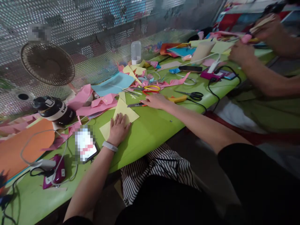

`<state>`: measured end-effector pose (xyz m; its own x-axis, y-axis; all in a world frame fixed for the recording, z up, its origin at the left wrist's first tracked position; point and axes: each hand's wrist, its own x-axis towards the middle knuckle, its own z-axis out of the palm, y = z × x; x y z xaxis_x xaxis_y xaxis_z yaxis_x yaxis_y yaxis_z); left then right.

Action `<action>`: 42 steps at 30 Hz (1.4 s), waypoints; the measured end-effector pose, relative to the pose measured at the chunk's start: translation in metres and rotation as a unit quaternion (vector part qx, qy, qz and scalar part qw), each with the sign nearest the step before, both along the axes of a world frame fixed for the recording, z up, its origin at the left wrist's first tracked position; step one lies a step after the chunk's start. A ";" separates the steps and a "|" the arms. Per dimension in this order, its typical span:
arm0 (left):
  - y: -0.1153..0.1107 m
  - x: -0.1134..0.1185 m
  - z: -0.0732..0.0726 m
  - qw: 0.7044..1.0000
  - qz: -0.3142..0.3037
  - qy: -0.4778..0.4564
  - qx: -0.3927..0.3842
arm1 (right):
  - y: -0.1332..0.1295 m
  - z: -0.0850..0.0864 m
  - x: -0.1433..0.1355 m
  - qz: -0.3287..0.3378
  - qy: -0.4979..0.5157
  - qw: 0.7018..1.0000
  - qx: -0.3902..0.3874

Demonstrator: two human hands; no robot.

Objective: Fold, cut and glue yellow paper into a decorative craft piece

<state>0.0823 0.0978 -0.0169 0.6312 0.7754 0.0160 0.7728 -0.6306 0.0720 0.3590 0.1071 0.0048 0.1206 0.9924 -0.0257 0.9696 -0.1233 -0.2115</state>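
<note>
My left hand (119, 128) lies flat on a sheet of pale yellow paper (131, 115), fingers stretched out, pressing it to the green table. The paper has pointed corners, and part of it is hidden under the hand. Just to the right, my right hand (155, 101) has its fingers closed at the handle of an orange-handled cutting tool (136, 105). Its grey blade points left, over the paper's right side; most of the handle is covered by my fingers. Scissors with yellow and red handles (152, 88) lie just beyond that hand. A yellow tool (178, 99) rests to its right.
Black scissors (196, 95) lie farther right. A phone (86, 145) with a lit screen and a purple power block (56, 172) are at left. Behind stand a black bottle (57, 109) and a fan (48, 64). Paper scraps cover the back. Another person's hands (242, 51) work at right.
</note>
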 end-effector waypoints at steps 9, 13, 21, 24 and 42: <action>0.005 0.001 0.001 1.000 0.004 -0.001 -0.013 | -0.024 0.000 0.004 0.026 -0.027 0.999 -0.022; 0.004 0.002 0.003 1.000 0.007 0.009 -0.010 | -0.032 0.004 0.007 0.052 -0.017 0.997 -0.057; 0.002 0.002 0.005 1.000 0.014 0.017 -0.006 | -0.025 0.007 0.009 0.142 -0.034 0.983 -0.111; 0.001 0.003 0.006 0.999 0.001 0.032 0.002 | -0.024 0.007 0.010 0.174 -0.030 0.982 -0.068; -0.002 -0.001 0.004 0.999 -0.015 0.029 -0.035 | -0.036 -0.028 0.024 0.262 -0.004 0.957 0.124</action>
